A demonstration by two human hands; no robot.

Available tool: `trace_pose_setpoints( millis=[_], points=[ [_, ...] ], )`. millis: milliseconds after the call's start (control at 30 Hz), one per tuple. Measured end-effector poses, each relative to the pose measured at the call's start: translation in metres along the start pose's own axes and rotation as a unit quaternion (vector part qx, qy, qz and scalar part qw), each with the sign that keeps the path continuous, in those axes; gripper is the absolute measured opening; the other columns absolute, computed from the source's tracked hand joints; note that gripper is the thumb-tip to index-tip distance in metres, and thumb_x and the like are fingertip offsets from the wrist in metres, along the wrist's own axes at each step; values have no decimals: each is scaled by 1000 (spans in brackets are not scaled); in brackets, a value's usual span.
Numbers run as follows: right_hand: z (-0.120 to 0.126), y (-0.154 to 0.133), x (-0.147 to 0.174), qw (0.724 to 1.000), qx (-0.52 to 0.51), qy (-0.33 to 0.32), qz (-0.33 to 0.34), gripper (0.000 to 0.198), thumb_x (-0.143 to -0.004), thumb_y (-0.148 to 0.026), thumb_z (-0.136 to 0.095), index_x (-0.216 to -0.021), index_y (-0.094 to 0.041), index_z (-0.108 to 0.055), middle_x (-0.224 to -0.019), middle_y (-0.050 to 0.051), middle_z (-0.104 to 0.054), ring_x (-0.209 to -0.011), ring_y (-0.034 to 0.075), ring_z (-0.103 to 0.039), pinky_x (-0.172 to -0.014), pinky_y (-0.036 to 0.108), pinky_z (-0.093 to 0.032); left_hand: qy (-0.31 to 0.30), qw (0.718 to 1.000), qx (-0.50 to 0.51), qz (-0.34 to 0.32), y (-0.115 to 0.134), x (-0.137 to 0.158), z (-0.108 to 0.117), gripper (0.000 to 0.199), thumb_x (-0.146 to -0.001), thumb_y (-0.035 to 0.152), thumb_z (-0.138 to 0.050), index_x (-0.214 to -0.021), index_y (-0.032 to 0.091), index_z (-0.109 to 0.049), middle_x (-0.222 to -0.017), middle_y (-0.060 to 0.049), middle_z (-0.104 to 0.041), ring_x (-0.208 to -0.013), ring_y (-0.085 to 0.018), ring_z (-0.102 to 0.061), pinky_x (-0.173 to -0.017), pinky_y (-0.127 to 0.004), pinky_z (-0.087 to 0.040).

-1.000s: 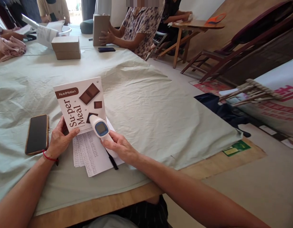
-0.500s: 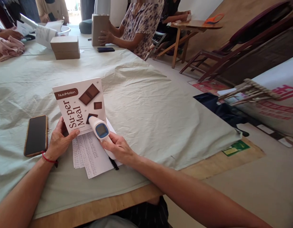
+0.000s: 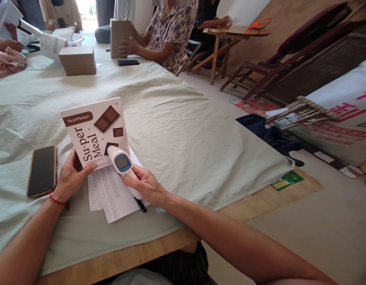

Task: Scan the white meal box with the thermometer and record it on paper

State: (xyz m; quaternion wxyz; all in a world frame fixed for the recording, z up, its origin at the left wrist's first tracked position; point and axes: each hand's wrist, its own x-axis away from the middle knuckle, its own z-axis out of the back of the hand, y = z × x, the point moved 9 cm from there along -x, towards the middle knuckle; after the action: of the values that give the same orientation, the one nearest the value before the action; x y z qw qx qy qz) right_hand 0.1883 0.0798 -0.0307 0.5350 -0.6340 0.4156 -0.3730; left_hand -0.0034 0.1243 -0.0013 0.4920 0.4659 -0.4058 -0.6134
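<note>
My left hand (image 3: 74, 172) grips the lower left corner of a white box (image 3: 82, 138) printed "NutriMotion Su-per Meal" with chocolate pieces, its thumb across the front. The box is tilted up toward me. In my right hand (image 3: 147, 184) is a white infrared thermometer (image 3: 120, 156) with a blue-rimmed screen, fingers wrapped round its handle. Its front end is at the lower right of the box face; whether it touches I cannot tell. Beneath them lie handwritten sheets of paper (image 3: 111, 202) and a black pen (image 3: 140, 204), partly covered by my right hand.
A smartphone (image 3: 42, 171) lies left of my left hand on the pale green tablecloth (image 3: 177, 138). Farther back stand a brown carton (image 3: 77, 61) and a dark phone (image 3: 128, 63). Across the table, a person in a patterned shirt (image 3: 171, 35) holds another carton (image 3: 120, 39).
The whole view has shifted slightly, so things sit a little farther left. Both hands keep their hold, and the thermometer stays at the same part of the box.
</note>
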Motion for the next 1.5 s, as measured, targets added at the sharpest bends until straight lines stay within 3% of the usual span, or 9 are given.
trace_pose_setpoints(
  millis=[300, 500, 633, 833, 1033, 1333, 1500],
  points=[
    [-4, -1, 0, 996, -80, -29, -21, 43, -71, -42, -79, -106, -21, -64, -96, 3, -67, -87, 17, -60, -80, 33, -48, -9, 997, 48, 62, -6, 0, -2, 55, -66, 44, -86, -111, 23, -63, -115, -8, -73, -109, -31, -69, -95, -50, -58],
    [7, -8, 2, 998, -63, 22, 11, 29, -71, -41, -75, -87, -20, -64, -71, -2, -57, -66, 13, -51, -62, 28, -41, 22, 996, 58, 63, 0, 3, 0, 52, -65, 42, -87, -105, 20, -62, -115, -10, -73, -110, -32, -68, -95, -51, -58],
    [23, -10, 6, 993, -82, 83, 4, 31, -69, -45, -74, -83, -20, -63, -64, -4, -51, -56, 10, -41, -53, 27, -34, 66, 996, 45, 50, -3, 1, 16, 53, -64, 44, -87, -104, 20, -62, -115, -9, -73, -111, -31, -68, -99, -52, -56],
    [48, -12, 6, 978, -118, 169, -22, 34, -63, -46, -73, -81, -21, -58, -60, -4, -50, -52, 10, -40, -48, 26, -31, 174, 984, -30, 15, -5, -4, 55, 50, -60, 42, -90, -97, 24, -61, -108, -6, -73, -106, -31, -68, -101, -57, -53],
    [51, -11, 3, 977, -123, 173, -29, 35, -64, -47, -72, -81, -21, -57, -60, -5, -50, -51, 10, -40, -49, 26, -31, 181, 983, -39, -5, -2, -11, 58, 45, -62, 33, -89, -95, 26, -58, -115, -2, -69, -118, -34, -63, -103, -57, -49],
    [53, -8, 3, 977, -116, 176, -28, 34, -65, -48, -72, -80, -20, -58, -61, -4, -51, -53, 10, -41, -51, 27, -31, 213, 970, -118, -2, 0, -16, 61, 42, -65, 43, -80, -93, 22, -59, -96, -4, -71, -93, -25, -68, -88, -44, -57],
    [53, -4, 2, 978, -115, 170, -35, 33, -65, -47, -72, -77, -20, -57, -61, -4, -51, -54, 10, -41, -51, 26, -31, 248, 959, -138, -5, 4, -14, 65, 36, -64, 38, -77, -88, 20, -56, -91, -4, -69, -88, -23, -66, -83, -40, -56]
  ],
)
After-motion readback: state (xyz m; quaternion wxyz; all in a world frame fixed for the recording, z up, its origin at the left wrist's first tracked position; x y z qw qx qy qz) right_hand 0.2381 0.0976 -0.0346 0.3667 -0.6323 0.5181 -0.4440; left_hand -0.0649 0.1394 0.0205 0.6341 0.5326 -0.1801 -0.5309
